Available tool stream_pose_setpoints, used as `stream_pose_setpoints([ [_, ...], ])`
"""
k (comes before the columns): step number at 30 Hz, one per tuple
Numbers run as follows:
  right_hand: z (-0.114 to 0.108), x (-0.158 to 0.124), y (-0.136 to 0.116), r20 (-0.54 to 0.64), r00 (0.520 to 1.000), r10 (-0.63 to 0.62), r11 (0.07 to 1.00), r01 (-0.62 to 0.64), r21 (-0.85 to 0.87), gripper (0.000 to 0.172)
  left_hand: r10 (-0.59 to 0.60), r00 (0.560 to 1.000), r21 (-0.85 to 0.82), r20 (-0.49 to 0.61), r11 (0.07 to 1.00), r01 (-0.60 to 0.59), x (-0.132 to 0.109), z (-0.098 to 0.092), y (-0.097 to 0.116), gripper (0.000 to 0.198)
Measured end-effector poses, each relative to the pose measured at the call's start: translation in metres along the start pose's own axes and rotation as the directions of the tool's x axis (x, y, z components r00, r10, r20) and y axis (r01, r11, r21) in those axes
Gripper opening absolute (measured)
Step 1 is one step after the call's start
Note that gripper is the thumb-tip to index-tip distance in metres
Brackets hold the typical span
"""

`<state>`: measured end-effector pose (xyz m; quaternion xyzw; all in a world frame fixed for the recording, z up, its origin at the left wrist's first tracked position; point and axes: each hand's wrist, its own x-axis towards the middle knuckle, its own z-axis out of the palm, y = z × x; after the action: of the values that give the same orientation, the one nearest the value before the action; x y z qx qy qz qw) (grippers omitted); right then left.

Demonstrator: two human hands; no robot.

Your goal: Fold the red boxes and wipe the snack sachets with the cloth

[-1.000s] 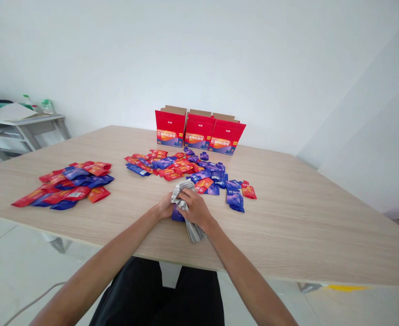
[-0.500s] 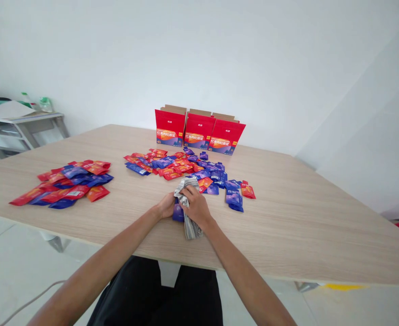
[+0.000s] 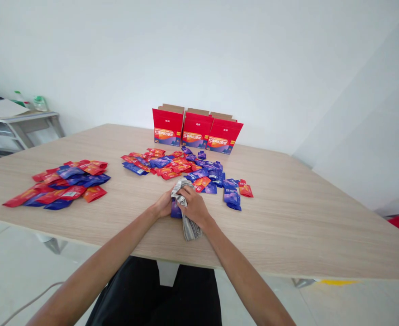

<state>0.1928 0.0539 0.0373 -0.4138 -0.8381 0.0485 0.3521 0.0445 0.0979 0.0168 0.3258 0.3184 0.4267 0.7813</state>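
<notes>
Near the table's front edge, my left hand (image 3: 164,203) is closed on a blue-purple pouch (image 3: 176,210), whose upper part is covered. My right hand (image 3: 195,207) grips a grey striped cloth (image 3: 190,228) and presses it over the top of that pouch. One end of the cloth hangs down toward me on the tabletop. Just beyond my hands lies a loose heap of red and blue pouches (image 3: 172,164). A blue pouch (image 3: 232,198) and a red pouch (image 3: 245,188) lie at its right end.
Three red boxes with raised lids, a left one (image 3: 167,127), a middle one (image 3: 197,130) and a right one (image 3: 224,136), stand behind the heap. Stacked red and blue pouches (image 3: 70,183) lie on the left of the wooden table (image 3: 304,217). A side desk (image 3: 19,118) stands far left.
My hands stay together on the pouch and cloth, with only a slight shift. The whole view has moved a little, so everything sits slightly further left.
</notes>
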Motion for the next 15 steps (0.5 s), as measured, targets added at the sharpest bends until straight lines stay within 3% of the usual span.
stream_pose_setpoints([
  [2,-0.003,-0.001,0.0,0.002,1.0,-0.011,1.0,0.011,0.018,0.028,-0.037,0.999,-0.022,-0.005,0.999,0.037,0.0,0.0,-0.001,0.032],
  [4,-0.004,-0.003,-0.001,0.087,0.991,-0.105,0.993,0.099,0.068,0.026,-0.054,0.998,-0.05,0.015,0.997,0.054,-0.001,0.0,0.002,0.037],
  [8,-0.002,-0.005,-0.005,0.261,0.924,-0.278,0.956,0.239,0.172,0.021,-0.042,0.994,-0.105,0.099,0.993,0.053,-0.004,0.0,0.01,0.051],
  [11,0.0,-0.003,-0.004,0.241,0.945,-0.222,0.973,0.198,0.12,0.024,-0.051,0.995,-0.133,0.08,0.989,0.062,-0.003,-0.001,0.009,0.049],
  [15,0.0,-0.001,0.004,0.061,0.998,-0.026,0.999,0.024,0.03,0.031,-0.073,0.997,-0.142,-0.016,0.987,0.07,-0.003,0.001,0.002,0.047],
])
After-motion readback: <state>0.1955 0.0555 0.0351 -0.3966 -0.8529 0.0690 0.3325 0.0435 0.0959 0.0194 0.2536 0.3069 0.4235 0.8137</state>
